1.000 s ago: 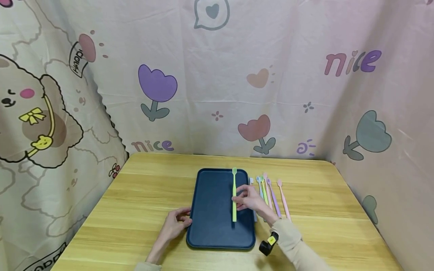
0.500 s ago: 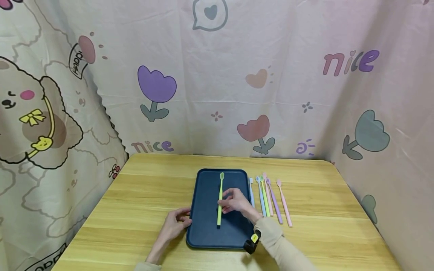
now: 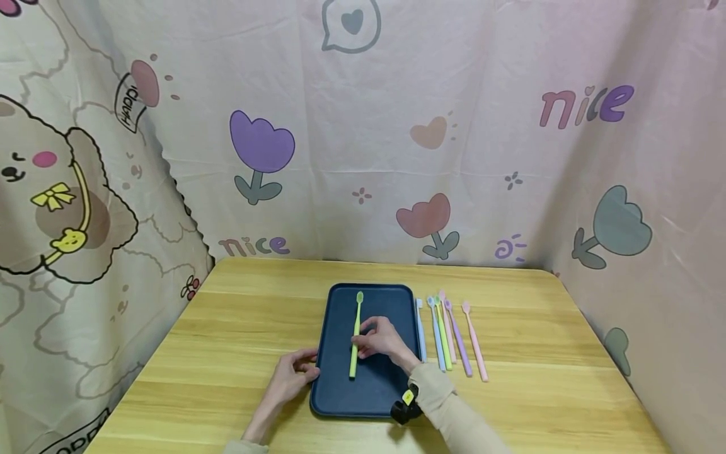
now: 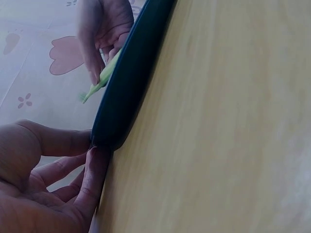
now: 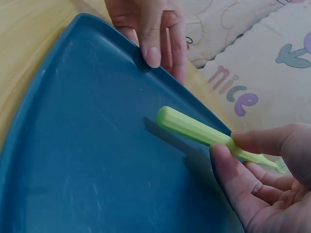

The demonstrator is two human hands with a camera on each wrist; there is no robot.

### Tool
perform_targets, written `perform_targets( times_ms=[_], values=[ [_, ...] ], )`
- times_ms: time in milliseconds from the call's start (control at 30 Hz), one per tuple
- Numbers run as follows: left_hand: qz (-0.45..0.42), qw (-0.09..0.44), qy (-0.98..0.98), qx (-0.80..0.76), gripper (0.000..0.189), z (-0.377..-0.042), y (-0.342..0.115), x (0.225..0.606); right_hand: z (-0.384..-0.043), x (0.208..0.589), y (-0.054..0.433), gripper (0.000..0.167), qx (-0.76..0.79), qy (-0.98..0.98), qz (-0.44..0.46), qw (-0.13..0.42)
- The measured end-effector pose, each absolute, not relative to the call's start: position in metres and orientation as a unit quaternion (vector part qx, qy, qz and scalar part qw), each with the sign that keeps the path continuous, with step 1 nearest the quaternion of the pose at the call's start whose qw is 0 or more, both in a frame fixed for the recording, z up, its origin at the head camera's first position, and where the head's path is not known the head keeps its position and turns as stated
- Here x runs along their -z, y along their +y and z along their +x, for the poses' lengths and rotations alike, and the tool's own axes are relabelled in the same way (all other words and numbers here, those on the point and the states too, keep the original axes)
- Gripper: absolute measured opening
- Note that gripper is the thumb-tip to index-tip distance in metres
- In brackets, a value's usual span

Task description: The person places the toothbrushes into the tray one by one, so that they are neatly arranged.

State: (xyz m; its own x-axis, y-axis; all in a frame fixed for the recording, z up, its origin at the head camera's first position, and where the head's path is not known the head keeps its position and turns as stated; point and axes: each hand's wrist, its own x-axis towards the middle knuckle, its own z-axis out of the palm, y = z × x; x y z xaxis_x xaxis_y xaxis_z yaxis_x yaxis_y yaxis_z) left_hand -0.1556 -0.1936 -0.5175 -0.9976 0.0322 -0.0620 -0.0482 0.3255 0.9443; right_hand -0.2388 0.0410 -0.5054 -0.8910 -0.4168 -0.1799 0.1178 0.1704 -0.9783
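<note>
A yellow-green toothbrush (image 3: pixel 353 362) is pinched between the thumb and fingers of my right hand (image 3: pixel 382 339). Its bristle head points to the far side, and it hangs over the left half of a dark blue tray (image 3: pixel 368 400). In the right wrist view the toothbrush handle (image 5: pixel 189 126) casts a shadow on the tray floor beneath it. My left hand (image 3: pixel 292 376) grips the tray's left edge. Its thumb (image 5: pixel 152 56) lies over the rim while the other fingers are on the outer side. The left wrist view shows the same grip at the tray rim (image 4: pixel 129 82).
Right of the tray, several toothbrushes lie side by side on the wooden table (image 3: pixel 255 302): a light blue one (image 3: pixel 421 337) along the tray edge, a purple one (image 3: pixel 460 343), and a pink one (image 3: pixel 476 347) farthest right. A patterned curtain (image 3: pixel 351 126) hangs behind the table.
My right hand has carried the yellow-green toothbrush leftward over the tray, from its right side to left of its middle. My left hand stays at the tray's edge.
</note>
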Motion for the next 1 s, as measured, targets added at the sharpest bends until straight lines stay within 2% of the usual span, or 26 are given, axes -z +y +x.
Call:
perform_targets(
  times_ms=[1000],
  values=[
    [-0.01, 0.037, 0.816, -0.577, 0.043, -0.157, -0.192, 0.517, -0.233, 0.514, 0.005, 0.028, 0.607, 0.769, -0.092, 0.176]
  ],
)
